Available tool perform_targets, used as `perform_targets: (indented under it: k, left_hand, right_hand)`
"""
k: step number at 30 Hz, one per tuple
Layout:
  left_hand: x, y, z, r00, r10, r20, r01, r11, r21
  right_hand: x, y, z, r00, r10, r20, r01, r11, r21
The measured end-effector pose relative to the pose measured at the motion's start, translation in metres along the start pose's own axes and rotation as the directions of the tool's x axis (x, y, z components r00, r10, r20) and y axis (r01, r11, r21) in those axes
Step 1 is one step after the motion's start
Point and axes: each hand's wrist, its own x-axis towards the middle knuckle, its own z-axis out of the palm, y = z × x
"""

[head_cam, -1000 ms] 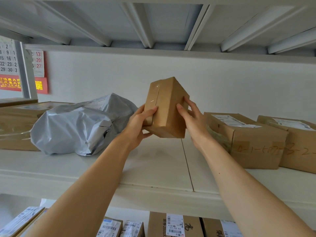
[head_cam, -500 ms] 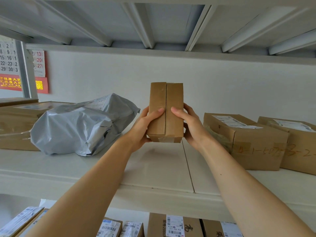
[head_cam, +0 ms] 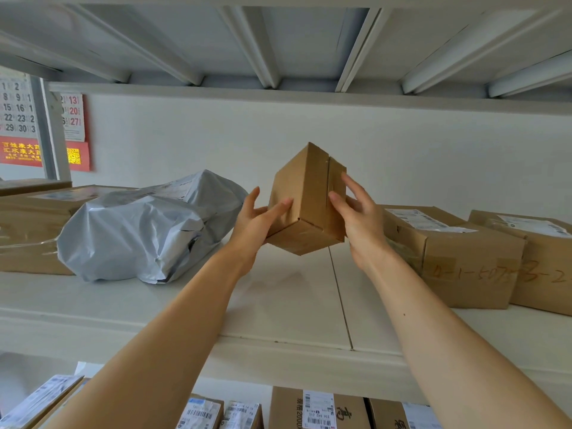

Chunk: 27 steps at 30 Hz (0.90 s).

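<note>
A small brown cardboard box (head_cam: pixel 305 193) hangs tilted in the air above the middle of a white shelf (head_cam: pixel 278 308), one corner pointing toward me. My left hand (head_cam: pixel 255 222) holds its left side, thumb across the front face. My right hand (head_cam: pixel 359 218) holds its right side, thumb on the taped face and fingers spread behind. The box touches nothing but my hands.
A crumpled grey mailer bag (head_cam: pixel 145 227) lies left of the box, with a flat carton (head_cam: pixel 28 224) behind it. Two labelled cartons (head_cam: pixel 448 255) (head_cam: pixel 538 261) stand at right. More labelled parcels (head_cam: pixel 315 410) fill the shelf below. Another shelf's underside is close overhead.
The box has been turned in my hands: its taped seam faced me half a second ago, and now a corner faces me with the seam to the right.
</note>
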Motion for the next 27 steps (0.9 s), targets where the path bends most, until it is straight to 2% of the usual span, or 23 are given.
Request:
perform_targets:
  k: [4,10,13,15,17,27]
  left_hand:
    - [0.0004,-0.0007,0.0001,0.993,0.103,-0.056,-0.100,0.993,0.064]
    - [-0.0030,-0.0015,0.0011,0.983,0.179,-0.038,-0.174,0.979,0.107]
    - [-0.0011,0.0005,0.0011,1.000,0.020,0.001,-0.020,0.997,0.076]
    - [-0.0043,0.0043,0.0014,0.986,-0.143,0.090,0.142,0.990,0.017]
    - [-0.0037,0.0047,0.0004,0.968,-0.211,0.138,0.216,0.976,-0.016]
    - [-0.0045,0.0059,-0.0003,0.976,-0.189,0.110,0.189,0.982,0.011]
  right_hand:
    - [-0.0050,-0.0059,0.0018,0.999,0.035,0.029,-0.035,0.999,-0.005]
    - [-0.0054,-0.0043,0.0045,0.987,0.150,0.058,-0.148,0.988,-0.038]
    - [-0.0047,-0.0050,0.0022,0.975,0.208,0.079,-0.213,0.975,0.060]
    - [-0.0047,-0.0058,0.0019,0.969,0.221,0.112,-0.233,0.966,0.109]
    - [-0.0048,-0.0057,0.0030,0.963,0.228,0.143,-0.246,0.961,0.126]
    - [-0.0072,-0.0072,0.0035,0.978,0.175,0.114,-0.182,0.981,0.059]
